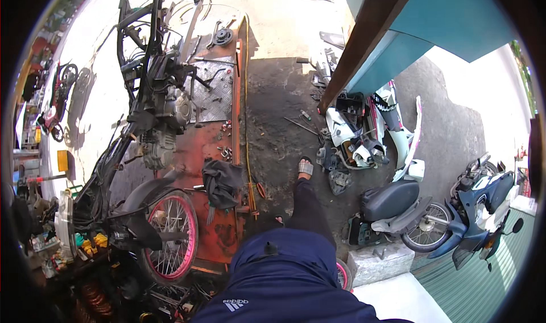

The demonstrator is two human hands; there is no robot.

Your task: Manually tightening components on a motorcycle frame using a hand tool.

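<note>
Neither of my hands shows; only my dark blue top and one leg in a sandal (305,167) come into the picture. To my left stands a stripped motorcycle frame (149,55) with its bare engine (159,143) and a front wheel with a pink rim (172,235). It is on an orange-red metal platform (199,143). A dark crumpled cloth (222,182) lies on the platform, beside several small bolts (225,152). Near the platform's edge on the floor are orange-handled pliers (260,190).
Removed fairings (341,126) and other motorcycle parts are heaped right of my foot, by a brown post (364,44). A black seat (389,200) lies nearer. At far right stands a blue motorbike (478,192). A yellow hose (246,95) runs along the platform.
</note>
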